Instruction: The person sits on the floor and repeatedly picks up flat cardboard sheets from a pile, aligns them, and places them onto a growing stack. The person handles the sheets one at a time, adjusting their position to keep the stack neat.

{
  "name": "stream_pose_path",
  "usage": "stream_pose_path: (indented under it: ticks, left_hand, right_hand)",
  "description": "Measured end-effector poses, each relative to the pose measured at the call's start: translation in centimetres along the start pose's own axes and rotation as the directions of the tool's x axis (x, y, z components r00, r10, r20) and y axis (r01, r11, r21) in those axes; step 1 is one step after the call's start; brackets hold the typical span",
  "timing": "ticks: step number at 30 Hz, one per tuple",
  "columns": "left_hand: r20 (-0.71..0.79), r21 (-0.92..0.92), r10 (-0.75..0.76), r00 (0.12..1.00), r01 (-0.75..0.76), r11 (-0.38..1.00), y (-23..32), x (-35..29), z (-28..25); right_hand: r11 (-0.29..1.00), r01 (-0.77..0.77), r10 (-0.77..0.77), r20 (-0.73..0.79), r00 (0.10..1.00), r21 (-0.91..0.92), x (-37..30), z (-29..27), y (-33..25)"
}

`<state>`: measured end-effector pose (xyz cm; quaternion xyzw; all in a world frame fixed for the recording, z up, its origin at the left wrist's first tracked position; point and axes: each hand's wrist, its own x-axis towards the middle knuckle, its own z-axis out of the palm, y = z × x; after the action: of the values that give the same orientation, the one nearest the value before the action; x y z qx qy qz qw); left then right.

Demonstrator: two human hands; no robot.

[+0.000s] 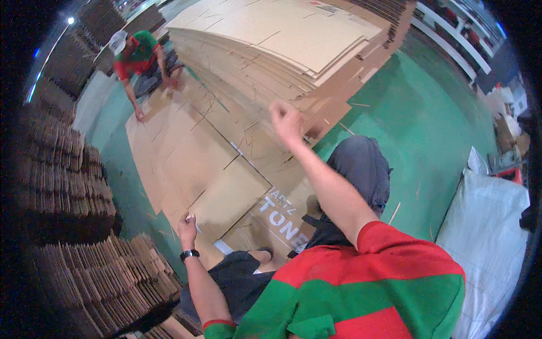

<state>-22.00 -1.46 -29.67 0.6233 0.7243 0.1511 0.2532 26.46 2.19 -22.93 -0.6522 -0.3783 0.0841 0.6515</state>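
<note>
A large flat brown cardboard sheet [175,155] with slots and cut lines lies before me on the floor. At its near left edge, my left hand [187,231] has thumb and fingers closed on the cardboard; a dark watch is on that wrist. My right hand [287,121] is raised beside a tall stack of cardboard sheets [322,37], its fingers curled and slightly blurred. Whatever it holds, if anything, is hidden. Close to my legs, a cardboard panel with white printing [282,223] lies next to the sheet.
Across the sheet, a co-worker [141,62] crouches with both hands at its far end. Bundled cardboard stacks [107,277] line the left side. A large whitish sack [485,226] stands at right. Thin scraps [394,213] lie on the green floor [418,141].
</note>
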Motion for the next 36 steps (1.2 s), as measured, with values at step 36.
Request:
stream_pose_path:
  ticks: [36]
  left_hand:
    - [0.275, 0.134, 0.23, 0.933, -0.274, 0.952, 11.7, -6.2, 2.7]
  right_hand:
    - [0.795, -0.562, 0.543, 0.144, 0.827, 0.229, 16.0, -6.3, -2.1]
